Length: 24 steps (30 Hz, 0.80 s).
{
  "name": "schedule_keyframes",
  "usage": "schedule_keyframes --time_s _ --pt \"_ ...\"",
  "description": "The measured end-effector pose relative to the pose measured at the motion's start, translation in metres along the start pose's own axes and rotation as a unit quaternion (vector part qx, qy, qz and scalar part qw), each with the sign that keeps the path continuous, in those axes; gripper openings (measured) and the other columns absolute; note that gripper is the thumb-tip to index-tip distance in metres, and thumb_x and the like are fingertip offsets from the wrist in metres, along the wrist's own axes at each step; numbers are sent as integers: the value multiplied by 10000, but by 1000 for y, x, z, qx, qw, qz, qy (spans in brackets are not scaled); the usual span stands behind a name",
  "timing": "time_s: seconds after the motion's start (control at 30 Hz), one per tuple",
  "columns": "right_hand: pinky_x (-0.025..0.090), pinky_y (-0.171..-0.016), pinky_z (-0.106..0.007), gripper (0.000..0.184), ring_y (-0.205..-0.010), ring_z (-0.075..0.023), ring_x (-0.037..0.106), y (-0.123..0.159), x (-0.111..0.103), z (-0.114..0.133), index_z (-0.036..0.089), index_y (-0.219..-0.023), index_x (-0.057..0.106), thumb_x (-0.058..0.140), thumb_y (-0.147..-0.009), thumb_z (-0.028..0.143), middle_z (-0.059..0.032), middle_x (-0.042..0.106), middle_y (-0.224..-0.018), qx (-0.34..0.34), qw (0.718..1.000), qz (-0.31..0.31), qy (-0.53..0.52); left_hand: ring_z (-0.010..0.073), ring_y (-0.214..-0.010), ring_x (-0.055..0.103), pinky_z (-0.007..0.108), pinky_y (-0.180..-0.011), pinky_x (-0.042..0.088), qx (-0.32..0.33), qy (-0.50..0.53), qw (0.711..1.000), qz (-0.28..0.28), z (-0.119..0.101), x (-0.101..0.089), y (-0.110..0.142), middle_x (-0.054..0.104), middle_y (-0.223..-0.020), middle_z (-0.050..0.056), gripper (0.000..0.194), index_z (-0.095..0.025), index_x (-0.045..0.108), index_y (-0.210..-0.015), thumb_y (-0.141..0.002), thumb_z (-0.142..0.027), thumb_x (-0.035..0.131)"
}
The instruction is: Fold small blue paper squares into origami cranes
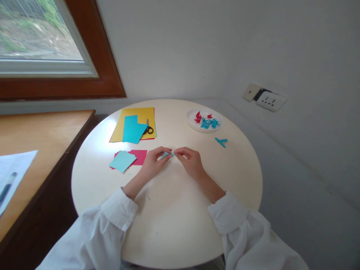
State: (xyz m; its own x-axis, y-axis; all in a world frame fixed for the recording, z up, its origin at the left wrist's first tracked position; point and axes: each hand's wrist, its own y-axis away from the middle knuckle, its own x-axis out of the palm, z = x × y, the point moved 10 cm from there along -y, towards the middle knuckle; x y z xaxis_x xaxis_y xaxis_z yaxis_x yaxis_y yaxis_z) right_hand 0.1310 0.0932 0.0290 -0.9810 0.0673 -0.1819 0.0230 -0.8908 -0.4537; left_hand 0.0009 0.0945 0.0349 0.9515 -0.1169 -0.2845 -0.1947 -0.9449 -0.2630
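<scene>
Above the middle of the round table, my left hand (156, 160) pinches a small piece of folded light-blue paper (165, 155) between thumb and fingers. My right hand (191, 160) closes on the other end of the same paper, its fingertips almost meeting those of the left. Fingers cover much of the fold, so its exact shape is hidden. Just left of my left hand lie light-blue paper squares (122, 161) on top of pink paper squares (140, 156). To the right, a blue folded paper strip piece (221, 142) rests on the tabletop.
A white plate (191, 125) at the back right holds several small red and blue folded paper pieces. Yellow sheets (116, 131), cut blue paper (133, 129) and black-handled scissors (150, 129) lie at the back left. A wooden desk (42, 127) adjoins on the left; a wall socket (270, 100) is at right.
</scene>
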Motion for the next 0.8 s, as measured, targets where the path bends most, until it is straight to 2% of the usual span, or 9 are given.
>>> schedule_keyframes --time_s 0.4,0.8 --pt "519 -665 -278 108 -692 -160 633 1 6 3 173 -747 662 615 -690 251 -46 691 -750 20 999 19 -35 167 -766 588 287 -717 464 64 -67 995 -46 -11 -9 3 642 -792 56 73 -173 598 -757 -723 -237 589" --pt "481 -606 -259 105 -592 -130 589 2 6 -8 170 -658 645 651 -654 274 -5 655 -619 98 991 2 -94 147 -713 575 268 -661 450 44 -47 996 -60 -5 -9 4 629 -736 23 107 -180 573 -740 -754 -287 565"
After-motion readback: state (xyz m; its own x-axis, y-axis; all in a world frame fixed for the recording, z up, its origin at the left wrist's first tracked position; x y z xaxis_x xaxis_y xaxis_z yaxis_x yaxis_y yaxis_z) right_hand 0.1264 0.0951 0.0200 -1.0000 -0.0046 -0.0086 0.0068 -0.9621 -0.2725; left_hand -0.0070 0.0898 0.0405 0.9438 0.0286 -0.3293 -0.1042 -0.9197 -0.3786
